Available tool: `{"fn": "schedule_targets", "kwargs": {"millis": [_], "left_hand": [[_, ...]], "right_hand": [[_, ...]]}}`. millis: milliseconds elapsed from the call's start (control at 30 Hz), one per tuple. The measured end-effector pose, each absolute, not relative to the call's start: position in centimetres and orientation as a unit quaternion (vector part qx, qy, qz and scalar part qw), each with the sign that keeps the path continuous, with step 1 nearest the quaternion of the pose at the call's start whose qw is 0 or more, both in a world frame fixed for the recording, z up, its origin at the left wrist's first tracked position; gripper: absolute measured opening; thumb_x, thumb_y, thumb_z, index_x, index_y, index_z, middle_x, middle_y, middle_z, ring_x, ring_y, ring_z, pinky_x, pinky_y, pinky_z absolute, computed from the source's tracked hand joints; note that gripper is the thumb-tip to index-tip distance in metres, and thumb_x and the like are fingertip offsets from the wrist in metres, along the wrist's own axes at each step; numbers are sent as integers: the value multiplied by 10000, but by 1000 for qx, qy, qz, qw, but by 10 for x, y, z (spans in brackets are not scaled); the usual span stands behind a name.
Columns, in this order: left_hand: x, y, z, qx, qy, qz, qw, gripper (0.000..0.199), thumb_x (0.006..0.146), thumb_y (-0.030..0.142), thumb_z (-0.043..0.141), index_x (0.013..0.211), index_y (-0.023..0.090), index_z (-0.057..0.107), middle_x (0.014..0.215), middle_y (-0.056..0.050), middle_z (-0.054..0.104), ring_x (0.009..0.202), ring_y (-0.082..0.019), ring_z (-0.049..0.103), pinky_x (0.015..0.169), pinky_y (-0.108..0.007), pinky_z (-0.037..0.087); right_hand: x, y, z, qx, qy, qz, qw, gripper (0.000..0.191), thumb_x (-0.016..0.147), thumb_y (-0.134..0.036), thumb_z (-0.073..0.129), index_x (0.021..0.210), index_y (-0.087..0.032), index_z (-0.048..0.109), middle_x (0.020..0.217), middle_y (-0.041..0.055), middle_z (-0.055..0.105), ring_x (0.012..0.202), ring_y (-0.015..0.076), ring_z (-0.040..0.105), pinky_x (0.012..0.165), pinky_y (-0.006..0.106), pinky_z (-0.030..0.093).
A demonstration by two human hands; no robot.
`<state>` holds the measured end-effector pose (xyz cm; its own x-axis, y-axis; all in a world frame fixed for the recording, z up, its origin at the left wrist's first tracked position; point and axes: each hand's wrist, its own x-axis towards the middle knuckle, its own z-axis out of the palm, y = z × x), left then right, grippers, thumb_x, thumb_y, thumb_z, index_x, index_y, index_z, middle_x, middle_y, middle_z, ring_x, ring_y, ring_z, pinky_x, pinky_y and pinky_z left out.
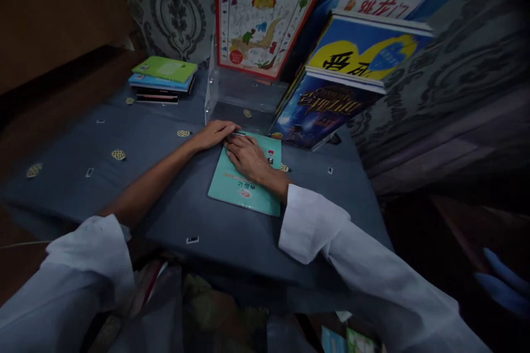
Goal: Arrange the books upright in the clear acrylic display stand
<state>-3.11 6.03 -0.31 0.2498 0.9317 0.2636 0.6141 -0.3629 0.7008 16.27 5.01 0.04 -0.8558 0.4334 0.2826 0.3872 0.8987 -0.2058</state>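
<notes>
A thin turquoise booklet (232, 182) lies flat on the cloth-covered table in front of me. My right hand (249, 160) rests palm down on its upper part, fingers stretched out. At the booklet's far left corner lies my left hand (214, 135), also palm down, with its fingers extended toward the right hand. The fingertips of the two hands come close together. Part of the cover is hidden under my right hand.
Behind the booklet stands a clear acrylic rack (212, 85) holding a red picture book (265, 22). Blue and yellow books (331, 102) lean at its right. A small stack of books (165, 70) sits at the back left of the grey-blue tablecloth (153, 121).
</notes>
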Motion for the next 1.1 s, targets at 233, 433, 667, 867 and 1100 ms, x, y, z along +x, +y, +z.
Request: {"fn": "schedule_targets", "kwargs": {"millis": [233,433,667,867,1100], "left_hand": [[-24,44,-1,753,522,336,219,509,993,465,381,1193,139,717,1189,-75,742,1104,-235,676,1004,-338,494],[-17,30,4,790,501,310,170,491,991,455,395,1198,150,719,1314,-101,693,1225,-265,633,1093,-398,456],[-17,30,-4,819,505,248,113,499,991,448,412,1339,164,629,1436,-104,611,1347,-262,549,1153,-433,400],[-9,24,2,829,537,152,47,497,1008,371,378,1400,135,572,1480,-148,560,1396,-301,496,1165,-496,359],[41,42,1,879,463,109,19,486,1035,354,363,1448,149,517,1515,-141,523,1389,-279,498,1147,-478,360]], "right_hand": [[183,-12,3,-173,-966,103,163,352,1046,-258,432,1286,-204,684,1413,103,639,1374,260,522,1151,495,359],[203,-49,3,-158,-968,117,154,352,1049,-250,447,1341,-245,644,1397,92,652,1394,248,509,1137,492,413],[232,-70,-9,-173,-963,114,173,394,1055,-244,439,1436,-238,541,1482,64,581,1469,221,416,1232,495,336],[273,-72,-16,-233,-945,120,195,482,1037,-188,437,1517,-222,439,1520,113,533,1473,231,411,1219,528,361],[293,-67,-11,-265,-924,116,250,512,1014,-207,483,1523,-247,444,1470,119,583,1416,242,495,1179,509,432]]}}
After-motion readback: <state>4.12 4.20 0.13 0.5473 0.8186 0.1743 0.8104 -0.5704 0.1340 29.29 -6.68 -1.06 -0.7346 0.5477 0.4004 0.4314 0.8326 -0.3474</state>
